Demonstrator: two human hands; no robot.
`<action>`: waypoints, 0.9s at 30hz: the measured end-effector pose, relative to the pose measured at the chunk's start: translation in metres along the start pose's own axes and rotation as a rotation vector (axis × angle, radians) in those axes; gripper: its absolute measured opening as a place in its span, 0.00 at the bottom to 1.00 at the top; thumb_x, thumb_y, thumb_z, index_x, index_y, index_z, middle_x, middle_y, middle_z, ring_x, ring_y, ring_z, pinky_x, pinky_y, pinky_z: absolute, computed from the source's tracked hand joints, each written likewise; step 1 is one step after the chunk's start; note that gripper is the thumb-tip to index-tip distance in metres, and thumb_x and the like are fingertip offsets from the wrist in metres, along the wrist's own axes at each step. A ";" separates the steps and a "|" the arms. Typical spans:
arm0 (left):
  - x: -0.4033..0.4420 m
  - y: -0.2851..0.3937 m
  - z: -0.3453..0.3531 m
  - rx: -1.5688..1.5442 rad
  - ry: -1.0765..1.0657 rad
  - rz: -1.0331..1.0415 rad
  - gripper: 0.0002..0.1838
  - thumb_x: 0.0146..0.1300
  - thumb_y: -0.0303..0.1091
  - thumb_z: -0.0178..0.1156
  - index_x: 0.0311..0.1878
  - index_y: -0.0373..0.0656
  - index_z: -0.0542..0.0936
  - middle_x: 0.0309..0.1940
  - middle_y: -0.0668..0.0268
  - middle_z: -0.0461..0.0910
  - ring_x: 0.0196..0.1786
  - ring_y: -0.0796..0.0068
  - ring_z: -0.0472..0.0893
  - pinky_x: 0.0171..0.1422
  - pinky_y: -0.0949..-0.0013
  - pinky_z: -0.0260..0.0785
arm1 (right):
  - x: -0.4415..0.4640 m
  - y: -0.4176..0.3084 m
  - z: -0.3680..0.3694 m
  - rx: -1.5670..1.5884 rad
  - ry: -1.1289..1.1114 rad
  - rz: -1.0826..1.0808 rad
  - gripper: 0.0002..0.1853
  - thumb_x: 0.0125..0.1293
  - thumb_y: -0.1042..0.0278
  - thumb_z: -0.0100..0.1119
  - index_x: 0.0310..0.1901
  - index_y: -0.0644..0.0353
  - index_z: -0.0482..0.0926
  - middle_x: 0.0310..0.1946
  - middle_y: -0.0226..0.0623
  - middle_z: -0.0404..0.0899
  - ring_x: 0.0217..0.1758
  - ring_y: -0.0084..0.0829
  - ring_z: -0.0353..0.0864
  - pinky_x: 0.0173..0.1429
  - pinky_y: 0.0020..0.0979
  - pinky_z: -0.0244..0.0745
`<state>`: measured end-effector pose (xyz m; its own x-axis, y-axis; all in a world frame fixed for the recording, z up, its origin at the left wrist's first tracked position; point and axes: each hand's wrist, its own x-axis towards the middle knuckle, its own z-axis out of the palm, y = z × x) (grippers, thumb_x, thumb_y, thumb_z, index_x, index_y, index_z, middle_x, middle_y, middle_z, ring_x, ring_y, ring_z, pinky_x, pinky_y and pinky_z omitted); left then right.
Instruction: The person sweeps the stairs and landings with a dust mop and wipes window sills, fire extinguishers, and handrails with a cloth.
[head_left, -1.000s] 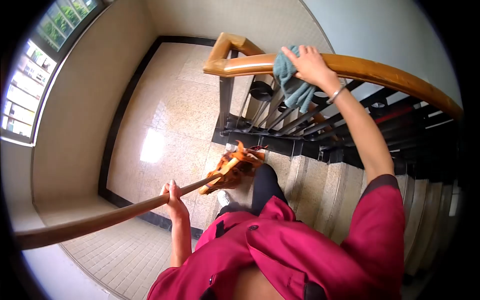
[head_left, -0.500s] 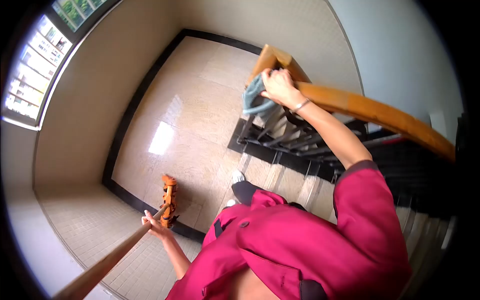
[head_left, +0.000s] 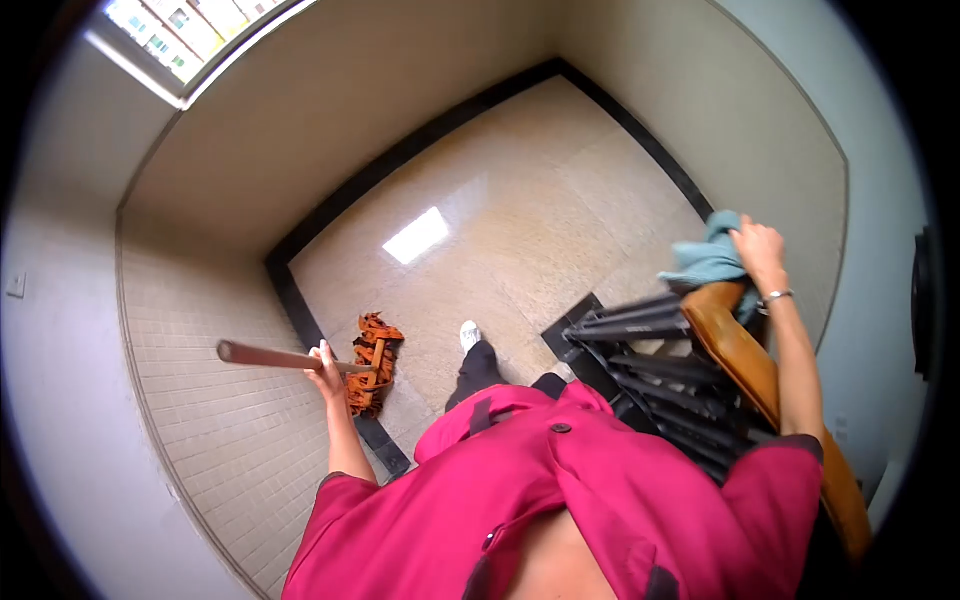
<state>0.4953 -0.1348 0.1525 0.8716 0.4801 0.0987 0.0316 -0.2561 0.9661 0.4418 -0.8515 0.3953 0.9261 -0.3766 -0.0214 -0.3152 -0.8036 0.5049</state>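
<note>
My left hand point(head_left: 325, 374) is closed round the wooden handle of a mop point(head_left: 268, 356). The mop's orange strip head point(head_left: 374, 368) rests on the tiled floor beside the left wall. Over at the right, my right hand point(head_left: 760, 250) grips a blue-green cloth point(head_left: 715, 252) at the end of the wooden handrail point(head_left: 735, 345). Part of the cloth hangs loose to the left of the fingers. A bracelet circles the right wrist.
Dark metal balusters point(head_left: 660, 370) stand under the handrail. Shiny beige floor point(head_left: 520, 190) with a black border spreads ahead, enclosed by tiled walls point(head_left: 400, 110). A barred window point(head_left: 200, 35) is at upper left. One white shoe point(head_left: 470, 337) stands on the landing.
The view has swung, and I have moved down onto the landing. My right hand and the cloth have come to the handrail's end. The mop handle now lies flatter in view.
</note>
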 end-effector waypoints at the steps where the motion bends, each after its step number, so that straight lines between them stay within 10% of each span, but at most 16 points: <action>1: 0.018 -0.006 -0.002 -0.011 0.029 0.007 0.22 0.61 0.27 0.56 0.17 0.47 0.54 0.16 0.79 0.51 0.22 0.86 0.51 0.24 0.75 0.45 | 0.009 0.005 -0.004 -0.011 0.023 0.034 0.18 0.60 0.51 0.52 0.36 0.61 0.76 0.28 0.46 0.80 0.33 0.45 0.81 0.35 0.40 0.76; 10: 0.210 -0.035 -0.007 -0.079 0.316 -0.081 0.23 0.57 0.29 0.59 0.14 0.52 0.57 0.12 0.81 0.56 0.14 0.90 0.56 0.17 0.78 0.45 | 0.147 -0.055 -0.018 0.084 -0.028 0.068 0.12 0.54 0.63 0.56 0.35 0.63 0.74 0.32 0.51 0.78 0.36 0.51 0.78 0.41 0.47 0.73; 18: 0.315 -0.066 0.073 0.048 0.267 -0.078 0.21 0.56 0.25 0.58 0.15 0.48 0.57 0.12 0.78 0.57 0.15 0.87 0.58 0.18 0.75 0.48 | 0.344 -0.201 -0.042 1.823 0.171 0.031 0.20 0.63 0.73 0.47 0.57 0.70 0.66 0.53 0.39 0.70 0.57 0.28 0.68 0.62 0.28 0.61; 22: 0.365 -0.063 0.117 0.157 0.225 -0.162 0.21 0.56 0.26 0.58 0.15 0.47 0.56 0.12 0.78 0.55 0.16 0.86 0.55 0.19 0.72 0.47 | 0.455 -0.249 -0.138 2.194 0.277 -0.124 0.29 0.66 0.54 0.46 0.63 0.62 0.57 0.60 0.39 0.63 0.62 0.32 0.63 0.63 0.36 0.62; 27: 0.375 -0.095 0.154 0.264 0.281 -0.198 0.20 0.54 0.27 0.59 0.16 0.43 0.57 0.14 0.76 0.56 0.20 0.84 0.57 0.22 0.70 0.51 | 0.557 -0.313 -0.125 2.920 -0.187 -0.324 0.37 0.61 0.38 0.46 0.64 0.56 0.58 0.64 0.41 0.59 0.66 0.38 0.59 0.66 0.50 0.55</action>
<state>0.8943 -0.0592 0.0610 0.6705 0.7418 0.0137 0.3405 -0.3242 0.8826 1.0820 -0.7517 0.3330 0.9849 -0.1528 0.0812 0.1675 0.7244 -0.6688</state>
